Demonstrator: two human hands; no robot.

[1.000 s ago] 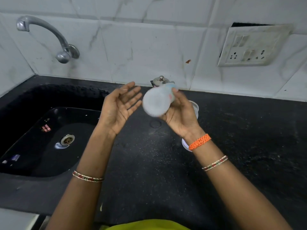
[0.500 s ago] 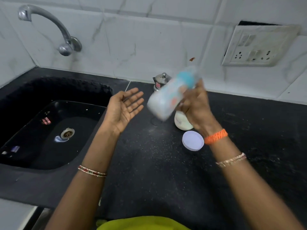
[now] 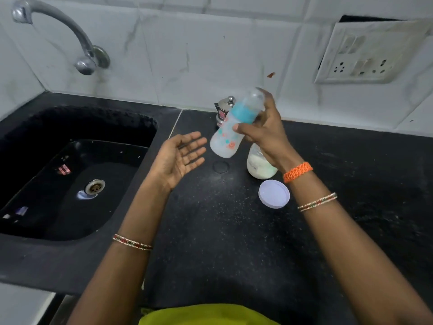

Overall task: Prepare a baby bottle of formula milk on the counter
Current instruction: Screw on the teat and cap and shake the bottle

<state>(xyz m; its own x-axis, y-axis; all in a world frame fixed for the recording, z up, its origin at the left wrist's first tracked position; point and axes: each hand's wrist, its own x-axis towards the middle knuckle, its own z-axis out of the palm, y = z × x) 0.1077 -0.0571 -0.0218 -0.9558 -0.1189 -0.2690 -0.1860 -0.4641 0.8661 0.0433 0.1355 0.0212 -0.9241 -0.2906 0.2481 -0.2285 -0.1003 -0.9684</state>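
My right hand [image 3: 264,134] grips a baby bottle [image 3: 230,134] with a blue collar, a clear cap and coloured prints, held tilted above the black counter [image 3: 210,231]. White liquid fills its lower part. My left hand [image 3: 180,156] hovers palm-up and empty just left of the bottle's base. Behind my right wrist stands an uncapped clear jar of white powder [image 3: 259,167]. Its white lid [image 3: 274,194] lies flat on the counter in front of it.
A small steel container with a knobbed lid [image 3: 223,111] stands against the tiled wall behind the bottle. A black sink [image 3: 70,179] with a drain lies to the left, under a steel tap [image 3: 70,36]. A wall socket plate [image 3: 370,52] is at the upper right.
The bottle has swung from pointing base-first at the camera to a tilted, cap-up pose, as in shaking. My right hand rose and shifted right, uncovering the jar and lid. My left hand stayed open.
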